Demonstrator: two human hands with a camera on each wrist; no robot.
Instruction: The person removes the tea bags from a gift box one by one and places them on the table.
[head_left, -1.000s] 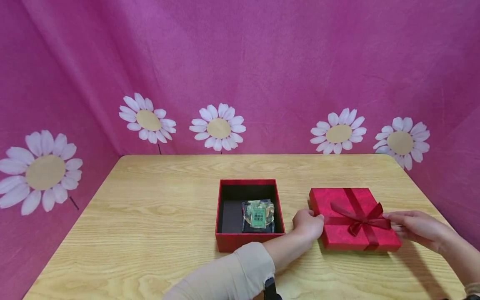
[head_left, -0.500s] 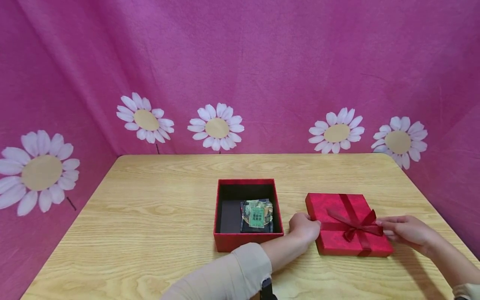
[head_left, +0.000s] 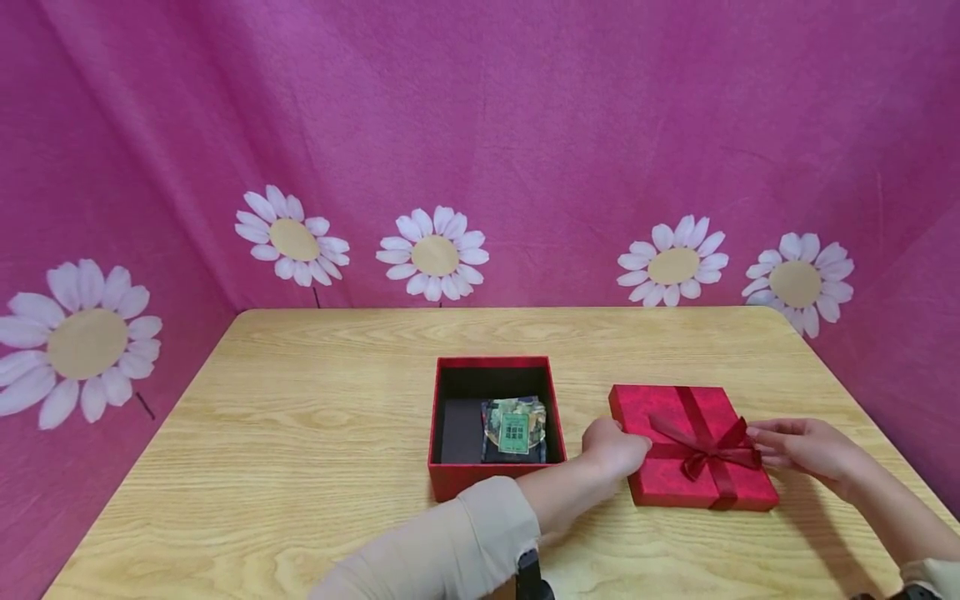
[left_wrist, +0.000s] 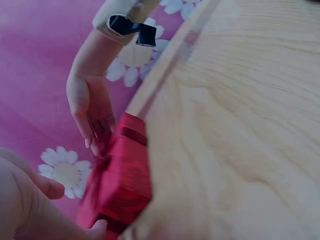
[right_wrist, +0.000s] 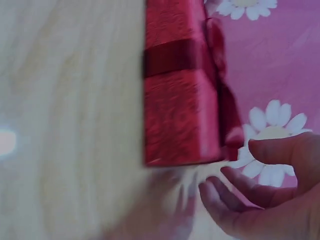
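Note:
A red gift box lid (head_left: pixel 663 408) with a dark red ribbon bow (head_left: pixel 701 457) is at the right of the table, top side up. My left hand (head_left: pixel 611 450) grips its left edge, the thumb showing over the rim and the other fingers mostly hidden. At the opposite side hovers my right hand (head_left: pixel 813 450), its fingers loosely bent beside the ribbon. In the right wrist view a small gap separates these fingertips from the lid (right_wrist: pixel 172 117). The red box base (head_left: pixel 487 482) stands left of the lid, uncovered, with a patterned packet (head_left: pixel 513 429) bearing a green label inside.
The wooden table (head_left: pixel 300 400) has rounded far corners. Behind it and along its sides hangs a pink curtain (head_left: pixel 525 150) with large white daisies. My left forearm passes close in front of the box base.
The lid has shifted left and nearer to me, with both hands moving along beside it. The box base and packet stay in place; the view has shifted slightly.

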